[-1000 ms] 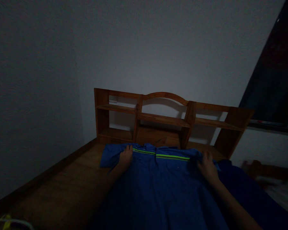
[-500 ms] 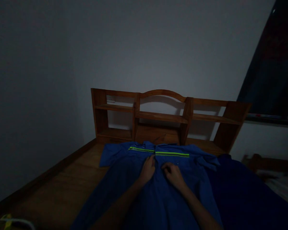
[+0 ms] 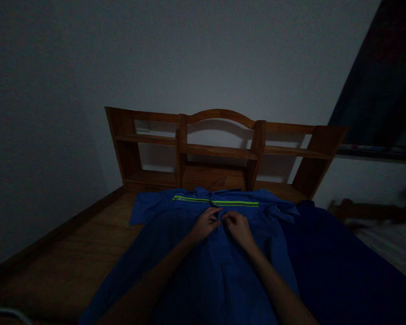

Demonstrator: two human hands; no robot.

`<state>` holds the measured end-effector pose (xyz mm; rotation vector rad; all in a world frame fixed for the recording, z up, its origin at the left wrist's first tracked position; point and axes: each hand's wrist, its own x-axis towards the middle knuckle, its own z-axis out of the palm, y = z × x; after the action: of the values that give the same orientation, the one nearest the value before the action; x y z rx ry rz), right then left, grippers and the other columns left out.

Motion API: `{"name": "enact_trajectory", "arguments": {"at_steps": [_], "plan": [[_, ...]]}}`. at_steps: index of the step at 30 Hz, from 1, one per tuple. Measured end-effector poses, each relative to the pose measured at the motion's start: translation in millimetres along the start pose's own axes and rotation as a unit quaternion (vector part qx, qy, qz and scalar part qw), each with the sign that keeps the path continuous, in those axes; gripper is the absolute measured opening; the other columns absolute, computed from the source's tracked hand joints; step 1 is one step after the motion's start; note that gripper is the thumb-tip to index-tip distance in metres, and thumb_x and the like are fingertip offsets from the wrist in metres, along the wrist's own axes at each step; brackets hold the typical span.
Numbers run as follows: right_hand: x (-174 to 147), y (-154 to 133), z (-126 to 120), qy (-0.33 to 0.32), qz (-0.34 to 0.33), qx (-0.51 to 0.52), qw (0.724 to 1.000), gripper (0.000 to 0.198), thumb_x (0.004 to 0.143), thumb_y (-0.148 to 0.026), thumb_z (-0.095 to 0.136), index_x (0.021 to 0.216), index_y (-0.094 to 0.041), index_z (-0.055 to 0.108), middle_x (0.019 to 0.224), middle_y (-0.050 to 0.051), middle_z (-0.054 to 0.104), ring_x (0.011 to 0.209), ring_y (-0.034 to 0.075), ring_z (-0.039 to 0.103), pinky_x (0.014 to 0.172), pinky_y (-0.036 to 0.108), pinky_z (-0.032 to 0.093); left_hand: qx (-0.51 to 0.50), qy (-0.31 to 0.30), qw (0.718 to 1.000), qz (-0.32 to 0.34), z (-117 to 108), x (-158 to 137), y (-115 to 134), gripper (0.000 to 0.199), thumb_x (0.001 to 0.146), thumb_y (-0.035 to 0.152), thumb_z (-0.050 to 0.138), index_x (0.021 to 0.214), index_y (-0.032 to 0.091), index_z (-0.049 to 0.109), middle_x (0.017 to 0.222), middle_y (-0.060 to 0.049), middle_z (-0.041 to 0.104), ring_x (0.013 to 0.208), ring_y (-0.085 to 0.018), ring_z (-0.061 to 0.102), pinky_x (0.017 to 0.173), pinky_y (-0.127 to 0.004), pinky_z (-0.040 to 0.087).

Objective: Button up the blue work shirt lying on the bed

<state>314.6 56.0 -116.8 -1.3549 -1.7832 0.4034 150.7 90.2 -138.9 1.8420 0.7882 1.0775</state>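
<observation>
A pale wall [image 3: 176,58] is rising behind everything in dim light, and a wooden surface [image 3: 88,243] is stretching out in front of it. Along the far end of that surface, a wooden shelf unit [image 3: 219,151] with an arched middle rail is standing against the wall. A dark panel [image 3: 382,95] is filling the upper right corner. The blue garment [image 3: 230,271] is lying spread over the wooden surface, its top edge reaching the foot of the shelf unit and its lower part running toward the wearer. Just beside it on the right, a navy cloth [image 3: 334,257] is lying flat. Over the garment's middle line, the left hand [image 3: 205,225] and the right hand [image 3: 239,228] are facing each other, slightly apart, fingers curled; whether they are pinching the fabric, I cannot tell. Just beyond them, a yellow-green stripe [image 3: 235,203] is crossing the upper part on both sides of the middle line. A white cord [image 3: 10,310] is curving at the lower left.
</observation>
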Motion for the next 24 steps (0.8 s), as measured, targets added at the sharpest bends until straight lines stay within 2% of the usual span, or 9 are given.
{"name": "enact_trajectory", "arguments": {"at_steps": [4, 7, 11, 14, 17, 20, 24], "plan": [[2, -6, -13, 0.000, -0.005, 0.035, 0.999, 0.027, 0.079, -0.020, 0.042, 0.085, -0.021, 0.068, 0.087, 0.001, 0.066, 0.078, 0.015, 0.060, 0.075, 0.026, 0.043, -0.124, -0.032, 0.991, -0.040, 4, -5, 7, 0.074, 0.065, 0.026, 0.073, 0.132, 0.027, 0.042, 0.132, -0.012, 0.035, 0.081, -0.015, 0.059, 0.060, -0.028, 0.054], [2, -6, -17, 0.000, -0.003, 0.025, 1.000, 0.026, 0.077, -0.019, 0.042, 0.081, -0.020, 0.068, 0.083, 0.001, 0.065, 0.072, 0.015, 0.059, 0.071, 0.026, 0.043, -0.165, -0.031, 0.982, -0.083, 6, -7, 15, 0.081, 0.062, 0.024, 0.075, 0.134, 0.027, 0.038, 0.125, -0.012, 0.042, 0.076, -0.013, 0.058, 0.060, -0.029, 0.055], [2, -4, -16, 0.011, -0.011, 0.003, 1.000, 0.026, 0.075, -0.017, 0.042, 0.078, -0.020, 0.067, 0.083, 0.001, 0.064, 0.075, 0.014, 0.058, 0.072, 0.025, 0.042, -0.162, -0.029, 0.977, -0.132, 5, -8, 19, 0.087, 0.062, 0.016, 0.074, 0.138, 0.022, 0.033, 0.089, -0.005, 0.058, 0.066, -0.011, 0.057, 0.064, -0.029, 0.054], [1, -5, -16, 0.011, -0.015, -0.003, 1.000, 0.026, 0.078, -0.017, 0.042, 0.084, -0.021, 0.067, 0.086, 0.001, 0.064, 0.077, 0.014, 0.058, 0.073, 0.026, 0.042, -0.156, -0.035, 0.974, -0.162, 2, -7, 16, 0.090, 0.062, 0.014, 0.072, 0.140, 0.022, 0.027, 0.066, 0.002, 0.057, 0.059, -0.011, 0.057, 0.063, -0.029, 0.052], [1, -7, -17, -0.001, -0.030, -0.011, 0.999, 0.027, 0.078, -0.017, 0.042, 0.088, -0.021, 0.067, 0.088, 0.002, 0.064, 0.078, 0.014, 0.058, 0.074, 0.026, 0.042, -0.164, -0.040, 0.968, -0.184, 0, -6, 14, 0.093, 0.062, 0.013, 0.072, 0.141, 0.022, 0.024, 0.059, 0.004, 0.057, 0.058, -0.012, 0.058, 0.064, -0.030, 0.052], [-1, -10, -18, -0.021, -0.031, -0.024, 0.999, 0.026, 0.076, -0.015, 0.044, 0.083, -0.021, 0.068, 0.087, 0.002, 0.064, 0.077, 0.014, 0.058, 0.074, 0.026, 0.042, -0.172, -0.038, 0.963, -0.202, -1, -6, 15, 0.094, 0.062, 0.013, 0.072, 0.141, 0.022, 0.024, 0.058, 0.005, 0.056, 0.057, -0.011, 0.058, 0.065, -0.029, 0.051], [-2, -9, -16, -0.048, -0.051, -0.029, 0.997, 0.028, 0.076, -0.011, 0.043, 0.079, -0.021, 0.069, 0.088, 0.002, 0.064, 0.083, 0.014, 0.058, 0.081, 0.026, 0.041, -0.162, -0.036, 0.968, -0.188, -1, -7, 18, 0.092, 0.062, 0.011, 0.071, 0.141, 0.022, 0.025, 0.058, 0.005, 0.056, 0.055, -0.011, 0.056, 0.063, -0.028, 0.051]]}}
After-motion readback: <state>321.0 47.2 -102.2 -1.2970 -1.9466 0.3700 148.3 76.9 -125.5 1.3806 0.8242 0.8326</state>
